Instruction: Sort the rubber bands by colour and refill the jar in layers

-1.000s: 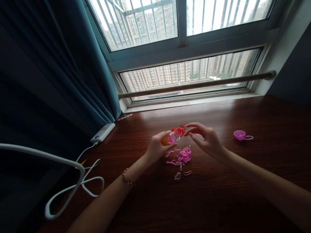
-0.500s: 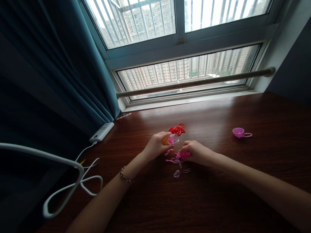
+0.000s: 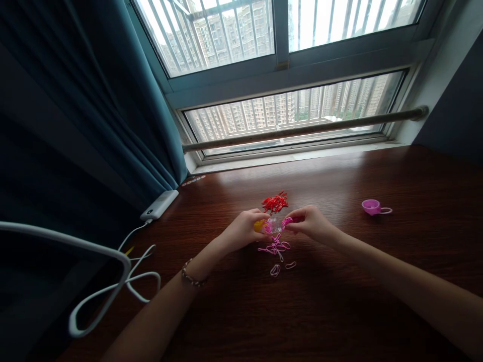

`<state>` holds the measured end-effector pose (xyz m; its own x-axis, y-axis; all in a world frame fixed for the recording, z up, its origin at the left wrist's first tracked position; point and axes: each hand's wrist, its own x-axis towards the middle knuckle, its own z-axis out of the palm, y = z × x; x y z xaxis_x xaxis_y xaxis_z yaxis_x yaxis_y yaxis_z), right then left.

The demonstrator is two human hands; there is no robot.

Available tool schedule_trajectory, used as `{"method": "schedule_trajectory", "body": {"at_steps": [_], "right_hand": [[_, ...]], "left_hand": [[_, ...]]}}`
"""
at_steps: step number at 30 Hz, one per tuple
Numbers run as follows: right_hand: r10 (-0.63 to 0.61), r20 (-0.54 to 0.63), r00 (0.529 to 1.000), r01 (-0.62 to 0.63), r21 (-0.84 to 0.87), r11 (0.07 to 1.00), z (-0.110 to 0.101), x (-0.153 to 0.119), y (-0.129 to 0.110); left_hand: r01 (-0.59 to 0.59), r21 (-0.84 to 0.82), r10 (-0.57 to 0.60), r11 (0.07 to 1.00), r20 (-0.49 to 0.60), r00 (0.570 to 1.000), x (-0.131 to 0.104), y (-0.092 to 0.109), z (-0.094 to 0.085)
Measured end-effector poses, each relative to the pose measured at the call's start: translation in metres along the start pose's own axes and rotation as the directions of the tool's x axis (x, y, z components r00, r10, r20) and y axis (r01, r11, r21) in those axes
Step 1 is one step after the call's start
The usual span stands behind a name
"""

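My left hand (image 3: 243,230) is wrapped round a small clear bottle (image 3: 276,224) lying on its side, its mouth facing right. Pink and yellow-orange colour shows inside it. At that mouth, my right hand (image 3: 311,223) pinches a few bright pink rubber bands (image 3: 287,221). Below the hands, a loose heap of pink rubber bands (image 3: 277,246) lies on the table, with paler bands (image 3: 275,270) nearer to me. Just beyond the bottle is a pile of small red pieces (image 3: 275,202), perhaps rubber bands too.
A pink cup-shaped piece with a loop handle (image 3: 371,206) sits on the brown table (image 3: 339,301) at right. At left are a white power bank (image 3: 160,204) and a looping white cable (image 3: 124,281), beside a blue curtain (image 3: 151,125). A window with a rail (image 3: 302,131) stands behind.
My right hand has lifted pink rubber bands from the heap and brought them up to the bottle's mouth. My left hand has shifted slightly, turning the bottle toward the right hand.
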<state>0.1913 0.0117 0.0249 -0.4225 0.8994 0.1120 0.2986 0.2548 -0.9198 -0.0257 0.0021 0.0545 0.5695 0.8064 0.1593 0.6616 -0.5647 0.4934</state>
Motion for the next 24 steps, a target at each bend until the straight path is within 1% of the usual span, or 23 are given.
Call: {"method": "schedule_trajectory", "body": {"at_steps": [5,7,9,11,13,15,16,18,20,21,24], "right_hand": [[-0.029,-0.031,0.999,0.03,0.038,0.999,0.001,-0.002,-0.005],[-0.043,-0.054,0.998,0.043,0.011,0.999,0.004,-0.005,-0.007],[-0.089,-0.123,0.988,0.081,-0.068,0.994,0.007,-0.008,-0.009],[-0.154,-0.219,0.964,0.117,-0.174,0.978,0.009,-0.011,-0.012],[-0.216,-0.268,0.939,0.147,-0.257,0.955,0.01,-0.013,-0.015],[-0.278,-0.248,0.928,0.197,-0.306,0.931,0.01,-0.014,-0.016],[-0.308,-0.227,0.924,0.23,-0.314,0.921,0.01,-0.014,-0.016],[-0.343,-0.223,0.912,0.268,-0.307,0.913,0.009,-0.013,-0.017],[-0.336,-0.243,0.91,0.267,-0.278,0.923,0.008,-0.012,-0.017],[-0.32,-0.243,0.916,0.257,-0.256,0.932,0.007,-0.011,-0.017],[-0.283,-0.179,0.942,0.251,-0.182,0.951,0.005,-0.011,-0.018]], "left_hand": [[0.004,0.002,-0.004,1.0,-0.016,1.0,-0.001,0.005,0.003],[0.011,-0.003,-0.011,1.0,-0.026,1.0,-0.001,0.007,0.006],[0.018,-0.001,-0.018,1.0,-0.04,0.999,-0.002,0.009,0.01],[0.029,0.006,-0.029,1.0,-0.061,0.998,-0.003,0.012,0.014],[0.038,0.007,-0.037,0.999,-0.084,0.996,-0.003,0.015,0.016],[0.04,0.007,-0.039,0.999,-0.096,0.995,-0.003,0.017,0.018],[0.039,0.008,-0.039,0.999,-0.098,0.994,-0.003,0.018,0.018],[0.04,0.003,-0.039,0.999,-0.102,0.994,-0.003,0.019,0.019],[0.045,-0.011,-0.046,0.999,-0.111,0.993,-0.003,0.019,0.019],[0.051,-0.018,-0.053,0.999,-0.116,0.992,-0.003,0.019,0.018],[0.061,-0.028,-0.064,0.998,-0.134,0.989,-0.002,0.018,0.018]]}}
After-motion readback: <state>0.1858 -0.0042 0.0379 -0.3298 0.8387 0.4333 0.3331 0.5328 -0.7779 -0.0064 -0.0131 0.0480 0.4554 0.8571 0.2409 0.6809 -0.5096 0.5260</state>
